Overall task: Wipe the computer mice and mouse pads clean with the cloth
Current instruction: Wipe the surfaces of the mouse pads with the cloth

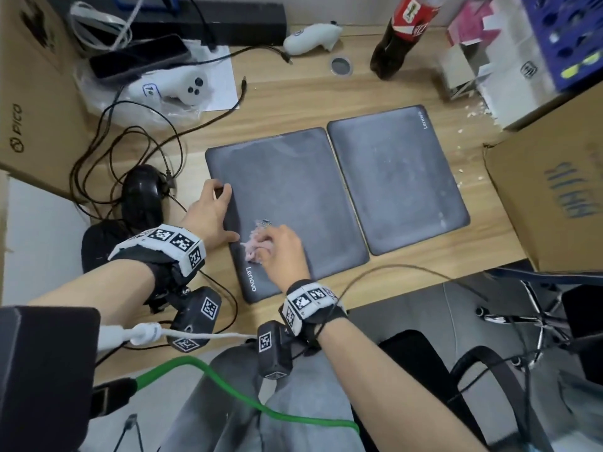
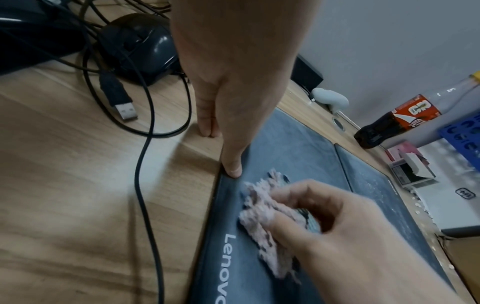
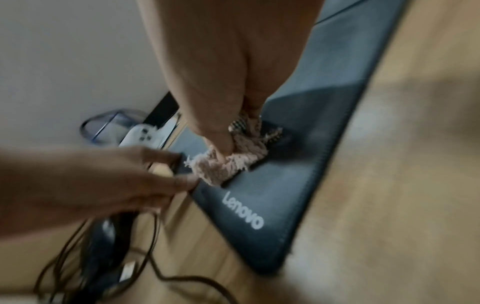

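Note:
Two grey Lenovo mouse pads lie side by side on the wooden desk: the left pad (image 1: 287, 190) (image 2: 285, 148) (image 3: 298, 164) and the right pad (image 1: 398, 181) (image 2: 376, 185), which has pale smudges. My right hand (image 1: 270, 246) (image 2: 298, 216) (image 3: 223, 148) grips a crumpled pink cloth (image 1: 253, 247) (image 2: 262, 222) (image 3: 233, 162) against the left pad's near left corner, above the logo. My left hand (image 1: 223, 216) (image 2: 223, 152) (image 3: 161, 170) presses that pad's left edge with straight fingers. A black mouse (image 1: 142, 190) (image 2: 140, 45) sits left of the pad, a second black mouse (image 1: 101, 239) nearer me.
Black cables (image 1: 98, 151) and a USB plug (image 2: 122, 105) tangle around the mice. A cola bottle (image 1: 401, 31), white controllers (image 1: 186, 86) and boxes stand at the back. A cardboard box (image 1: 551, 197) borders the right pad, with white crumbs (image 1: 463, 168) beside it.

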A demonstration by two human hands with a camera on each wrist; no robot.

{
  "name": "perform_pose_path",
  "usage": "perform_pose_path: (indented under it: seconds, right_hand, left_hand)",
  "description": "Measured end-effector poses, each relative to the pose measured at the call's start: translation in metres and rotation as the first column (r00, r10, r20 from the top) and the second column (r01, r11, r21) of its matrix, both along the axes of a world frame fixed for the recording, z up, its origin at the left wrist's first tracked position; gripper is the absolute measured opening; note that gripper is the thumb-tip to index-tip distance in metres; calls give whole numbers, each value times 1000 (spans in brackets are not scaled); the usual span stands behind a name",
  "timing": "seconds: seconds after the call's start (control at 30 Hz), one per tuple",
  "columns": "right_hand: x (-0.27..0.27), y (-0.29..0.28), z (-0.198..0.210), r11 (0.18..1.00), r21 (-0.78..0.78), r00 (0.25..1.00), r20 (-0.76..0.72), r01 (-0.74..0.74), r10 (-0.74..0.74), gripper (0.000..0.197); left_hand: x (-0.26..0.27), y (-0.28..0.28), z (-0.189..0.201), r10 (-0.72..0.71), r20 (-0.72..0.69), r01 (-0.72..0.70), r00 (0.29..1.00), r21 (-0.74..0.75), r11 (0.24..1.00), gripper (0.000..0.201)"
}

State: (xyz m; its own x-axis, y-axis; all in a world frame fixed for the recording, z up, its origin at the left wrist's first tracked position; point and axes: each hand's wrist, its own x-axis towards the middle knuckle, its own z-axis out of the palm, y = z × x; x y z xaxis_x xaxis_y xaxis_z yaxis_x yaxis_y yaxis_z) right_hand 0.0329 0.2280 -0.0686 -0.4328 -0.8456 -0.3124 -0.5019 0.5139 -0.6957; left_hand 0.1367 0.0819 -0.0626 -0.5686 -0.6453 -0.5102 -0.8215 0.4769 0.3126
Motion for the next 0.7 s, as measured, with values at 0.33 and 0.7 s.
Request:
perform_pose_path:
  seconds: [0.33,0.7]
  right_hand:
    - [-46,74,6,901,60,901,-103,429,-422,14]
    - [-103,-36,6,928,28,915,-181,372,-361,9]
  left_hand:
    - [-6,2,5,-81,107,82,991,-7,997,107]
    - [-8,-3,0,-69,85,66,994,39,997,113]
